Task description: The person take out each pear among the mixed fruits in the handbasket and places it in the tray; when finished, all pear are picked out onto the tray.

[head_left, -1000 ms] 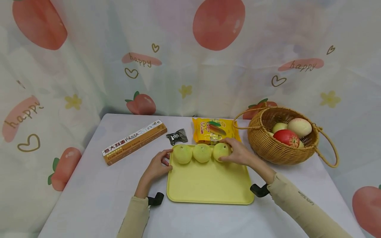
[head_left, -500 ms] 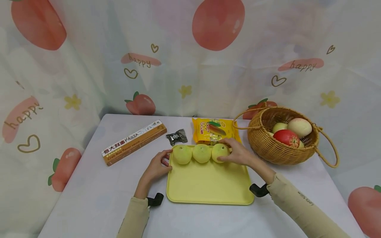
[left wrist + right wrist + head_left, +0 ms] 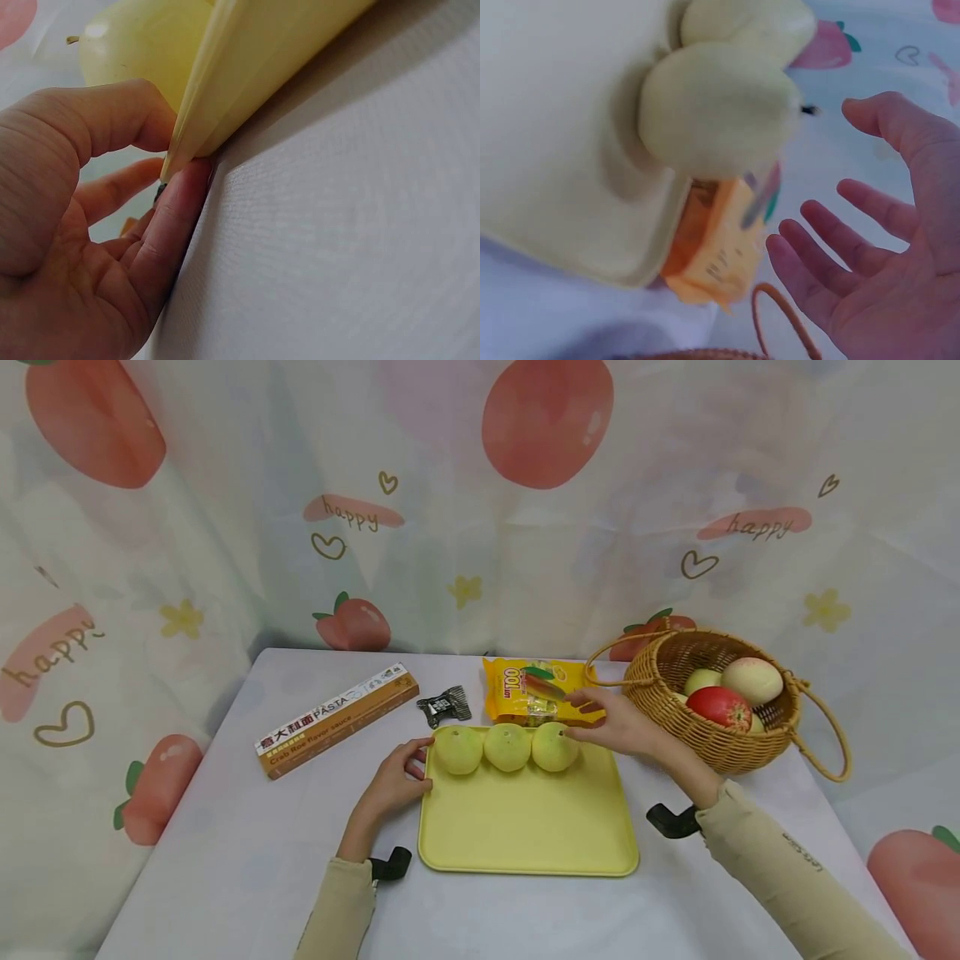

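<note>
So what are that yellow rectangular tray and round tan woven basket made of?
The yellow rectangular tray looks like smooth, low-sheen plastic: even colour, moulded rounded rim; coated metal is possible. The round tan woven basket seems wicker, lightly glossy, from its interlaced strands; synthetic cane could look alike.

Yellow-green pears (image 3: 507,748), pale yellow tray (image 3: 528,827), white-and-brown pasta box (image 3: 337,722), golden-brown basket (image 3: 682,735), pale peach-and-heart-print backdrop (image 3: 525,543)

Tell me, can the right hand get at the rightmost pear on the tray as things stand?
Most likely yes: the right hand is empty and open beside the rightmost pear, with nothing between them; only the middle pear crowds its other side.
</note>
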Available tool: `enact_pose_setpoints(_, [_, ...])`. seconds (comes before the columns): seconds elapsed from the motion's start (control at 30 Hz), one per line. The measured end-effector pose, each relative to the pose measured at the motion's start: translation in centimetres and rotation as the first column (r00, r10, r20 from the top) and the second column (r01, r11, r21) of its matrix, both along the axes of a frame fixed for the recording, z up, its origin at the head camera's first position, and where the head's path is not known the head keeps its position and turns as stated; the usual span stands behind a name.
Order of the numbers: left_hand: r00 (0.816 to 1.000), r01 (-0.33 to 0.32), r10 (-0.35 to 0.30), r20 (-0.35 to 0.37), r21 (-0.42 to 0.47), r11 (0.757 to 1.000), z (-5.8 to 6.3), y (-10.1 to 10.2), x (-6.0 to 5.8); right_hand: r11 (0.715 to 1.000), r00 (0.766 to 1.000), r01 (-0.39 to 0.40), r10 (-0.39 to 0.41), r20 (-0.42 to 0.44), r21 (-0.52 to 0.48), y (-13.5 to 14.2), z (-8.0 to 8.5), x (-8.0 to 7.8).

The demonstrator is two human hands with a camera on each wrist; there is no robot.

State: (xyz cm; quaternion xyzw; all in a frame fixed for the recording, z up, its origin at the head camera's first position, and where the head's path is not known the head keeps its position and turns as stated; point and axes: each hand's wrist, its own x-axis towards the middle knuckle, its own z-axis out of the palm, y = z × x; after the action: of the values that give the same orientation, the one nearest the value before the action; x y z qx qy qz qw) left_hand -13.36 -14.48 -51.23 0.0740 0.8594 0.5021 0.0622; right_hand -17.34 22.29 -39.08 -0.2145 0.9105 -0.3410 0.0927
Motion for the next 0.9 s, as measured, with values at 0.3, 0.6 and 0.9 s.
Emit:
enact_pose_setpoints(0.3, [1.000, 0.004, -0.004, -0.012, -0.006, 1.000, -0.1, -0.2, -0.3, 0.997, 0.994, 0.082, -0.081, -0.070, 0.011, 3.6, 3.7, -1.3])
enact_pose_setpoints(0.6, [1.000, 0.012, -0.012, -0.016, -0.005, 1.000, -0.1, -0.2, -0.3, 0.987, 0.986, 0.141, -0.133, -0.103, 0.076, 7.6, 5.6, -2.9])
enact_pose_setpoints(0.9, [1.000, 0.014, -0.014, -0.004, -0.005, 1.000, 0.2, 0.0, -0.6, 0.962, 0.970, 0.223, -0.235, 0.066, 0.157, 11.5, 6.2, -5.7])
